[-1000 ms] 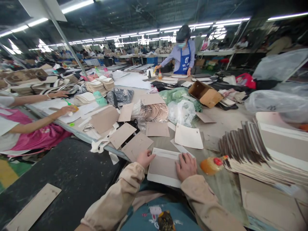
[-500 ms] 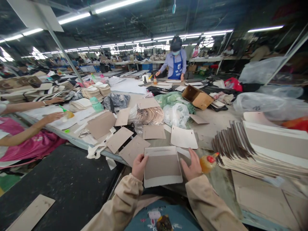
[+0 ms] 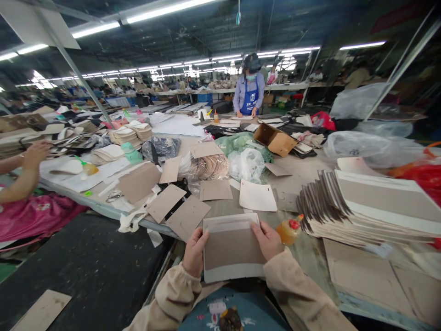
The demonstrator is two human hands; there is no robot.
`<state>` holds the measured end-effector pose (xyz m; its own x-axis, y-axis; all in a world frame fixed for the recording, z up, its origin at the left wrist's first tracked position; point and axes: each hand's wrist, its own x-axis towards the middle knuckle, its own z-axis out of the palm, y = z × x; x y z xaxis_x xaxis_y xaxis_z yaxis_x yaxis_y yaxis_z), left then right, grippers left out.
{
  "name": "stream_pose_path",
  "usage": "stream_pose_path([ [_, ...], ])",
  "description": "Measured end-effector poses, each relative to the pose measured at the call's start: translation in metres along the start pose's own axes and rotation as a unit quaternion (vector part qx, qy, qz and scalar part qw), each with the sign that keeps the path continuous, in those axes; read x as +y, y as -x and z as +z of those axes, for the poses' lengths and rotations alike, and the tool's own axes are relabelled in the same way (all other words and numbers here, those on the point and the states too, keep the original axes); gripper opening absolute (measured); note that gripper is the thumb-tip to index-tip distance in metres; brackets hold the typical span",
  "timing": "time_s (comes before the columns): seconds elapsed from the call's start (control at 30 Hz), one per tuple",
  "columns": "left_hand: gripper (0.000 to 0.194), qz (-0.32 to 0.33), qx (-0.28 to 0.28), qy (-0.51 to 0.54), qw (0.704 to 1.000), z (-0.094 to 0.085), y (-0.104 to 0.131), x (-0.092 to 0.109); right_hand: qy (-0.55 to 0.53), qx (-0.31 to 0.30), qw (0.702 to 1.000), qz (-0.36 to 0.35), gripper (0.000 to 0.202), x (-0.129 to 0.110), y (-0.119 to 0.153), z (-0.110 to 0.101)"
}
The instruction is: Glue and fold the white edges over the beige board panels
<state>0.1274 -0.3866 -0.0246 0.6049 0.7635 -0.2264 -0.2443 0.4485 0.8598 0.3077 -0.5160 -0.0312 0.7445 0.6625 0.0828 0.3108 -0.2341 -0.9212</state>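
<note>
A rectangular taupe panel with pale strips along its top and bottom point(image 3: 234, 246) is held low in front of my body. My left hand point(image 3: 195, 252) grips its left edge, the thumb on the face. On the other side my right hand point(image 3: 268, 240) holds the upper right edge, thumb also on top. Just beyond my right hand is a glue bottle with a red cap point(image 3: 289, 231). A white panel with two small slots point(image 3: 258, 196) lies on the table behind the held one.
Stacked panels point(image 3: 382, 207) spread at the right. Loose taupe pieces point(image 3: 189, 217) lie ahead to the left, near plastic bags point(image 3: 247, 164) and an open cardboard box point(image 3: 275, 139). A person in a blue apron point(image 3: 251, 94) stands across the table; another person's arm point(image 3: 24, 172) reaches in at left.
My right hand has closed on the panel's right edge, where it was open beside it. The panel sits slightly lower. The left person's hands moved away from the green-tipped bottle.
</note>
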Motion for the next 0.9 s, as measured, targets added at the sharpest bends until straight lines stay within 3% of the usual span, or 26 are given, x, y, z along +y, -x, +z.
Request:
stream_pose_path([
  [0.1,0.03,0.002,-0.01,-0.009,1.0,0.003,-0.002,0.003,0.001,0.005,1.0,0.005,0.041,-0.002,0.004,-0.003],
  [0.37,0.042,-0.036,0.03,-0.069,0.996,0.006,-0.013,-0.001,-0.019,0.01,1.0,-0.013,0.037,0.008,0.011,-0.005],
  [0.67,0.039,-0.049,0.048,-0.047,0.997,0.011,-0.011,-0.003,-0.006,0.008,1.0,-0.014,0.036,0.012,0.015,-0.008],
  [0.9,0.041,-0.038,0.035,-0.049,0.997,0.011,-0.007,-0.002,-0.11,-0.002,0.994,-0.009,0.036,0.009,0.013,-0.007],
])
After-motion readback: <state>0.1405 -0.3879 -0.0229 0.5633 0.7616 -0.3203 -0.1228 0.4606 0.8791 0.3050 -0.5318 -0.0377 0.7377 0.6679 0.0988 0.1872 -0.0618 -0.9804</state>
